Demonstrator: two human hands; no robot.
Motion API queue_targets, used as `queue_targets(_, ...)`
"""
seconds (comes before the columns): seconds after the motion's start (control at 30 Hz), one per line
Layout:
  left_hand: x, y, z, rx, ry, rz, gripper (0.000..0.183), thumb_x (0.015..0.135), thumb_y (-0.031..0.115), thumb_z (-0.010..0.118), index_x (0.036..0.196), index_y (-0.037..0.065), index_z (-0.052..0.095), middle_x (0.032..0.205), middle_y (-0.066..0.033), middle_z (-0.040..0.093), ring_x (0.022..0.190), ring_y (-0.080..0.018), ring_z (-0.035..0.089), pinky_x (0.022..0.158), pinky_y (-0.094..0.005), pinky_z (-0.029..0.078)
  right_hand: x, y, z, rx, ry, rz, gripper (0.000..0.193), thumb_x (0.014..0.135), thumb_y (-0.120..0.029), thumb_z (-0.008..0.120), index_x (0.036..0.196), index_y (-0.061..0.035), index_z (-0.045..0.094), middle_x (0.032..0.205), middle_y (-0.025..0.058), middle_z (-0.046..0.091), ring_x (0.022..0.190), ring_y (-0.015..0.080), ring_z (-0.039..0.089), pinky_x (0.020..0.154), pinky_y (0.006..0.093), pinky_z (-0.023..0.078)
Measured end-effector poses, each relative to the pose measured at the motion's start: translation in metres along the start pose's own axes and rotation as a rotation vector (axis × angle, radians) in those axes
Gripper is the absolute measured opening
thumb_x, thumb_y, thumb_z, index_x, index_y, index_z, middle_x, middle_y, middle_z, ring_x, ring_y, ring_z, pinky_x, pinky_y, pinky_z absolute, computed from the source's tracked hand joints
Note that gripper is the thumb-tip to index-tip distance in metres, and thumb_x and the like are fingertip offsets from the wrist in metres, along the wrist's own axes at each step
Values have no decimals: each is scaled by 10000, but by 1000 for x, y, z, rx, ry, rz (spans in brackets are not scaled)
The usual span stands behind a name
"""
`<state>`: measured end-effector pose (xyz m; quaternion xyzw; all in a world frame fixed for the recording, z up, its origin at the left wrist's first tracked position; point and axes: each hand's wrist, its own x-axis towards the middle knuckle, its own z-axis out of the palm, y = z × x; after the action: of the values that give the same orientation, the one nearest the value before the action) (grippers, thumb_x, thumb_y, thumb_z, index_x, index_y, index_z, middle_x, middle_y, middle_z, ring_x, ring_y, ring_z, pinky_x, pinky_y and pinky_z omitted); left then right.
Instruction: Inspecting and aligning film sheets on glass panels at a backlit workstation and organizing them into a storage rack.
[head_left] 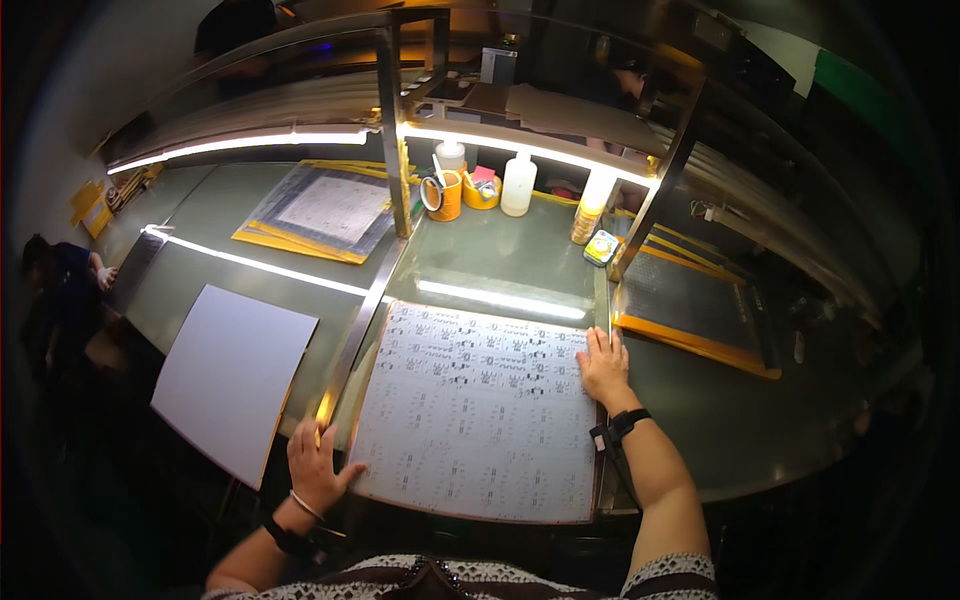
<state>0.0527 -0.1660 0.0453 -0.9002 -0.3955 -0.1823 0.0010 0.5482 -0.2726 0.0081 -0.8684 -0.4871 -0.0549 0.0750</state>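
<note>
A large pale panel [475, 420] with rows of small dark printed marks lies flat on the green table in front of me. My right hand [605, 370] rests at its upper right edge, fingers stretched out. At the panel's lower left corner is my left hand [316, 468], thumb out to the edge and fingers apart. Its fingertips are near the yellow end of a metal strip [352, 370] that runs along the table. Neither hand is gripping anything that I can see.
A blank pale board [235, 385] lies at the left. Yellow-edged framed screens [325, 212] sit at the back left, others [690, 300] at the right. White bottles [518, 186], an orange cup [442, 197] and metal posts [398, 140] stand behind. Another person [65, 290] is at far left.
</note>
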Motion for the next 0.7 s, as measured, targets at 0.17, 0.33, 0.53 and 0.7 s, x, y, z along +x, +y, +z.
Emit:
queue_targets(0.17,-67,-7,40,-622,-122,-608,403,732,343,732,903,29,547,764,-74,588,671,-212,576,600,-337,450,-61,-3,-26,45,29,-85,601,848,-359,548,1334,-41,389,1386,169,333,1314,406,222,1064,530,198)
queue_targets(0.33,-65,-16,24,-1198,-147,-980,333,815,283,692,956,3,580,781,-53,634,632,-108,590,569,-253,469,-224,-41,-63,134,89,-102,618,765,-385,639,1239,-23,474,1266,175,424,1191,371,356,986,486,284)
queue_targets(0.53,-59,-23,36,-1538,-295,-969,253,861,247,640,828,-4,628,755,-63,647,675,-152,636,631,-263,514,-303,-23,-12,1358,-329,706,402,859,-215,602,1170,21,502,1092,146,591,1002,257,565,900,399,430)
queue_targets(0.7,-80,-43,27,-1536,-287,-971,221,858,232,638,861,11,629,794,-81,659,689,-176,642,696,-300,528,-262,-52,-55,1850,-523,459,444,818,-43,596,1231,61,470,1155,134,586,1066,248,552,958,357,392)
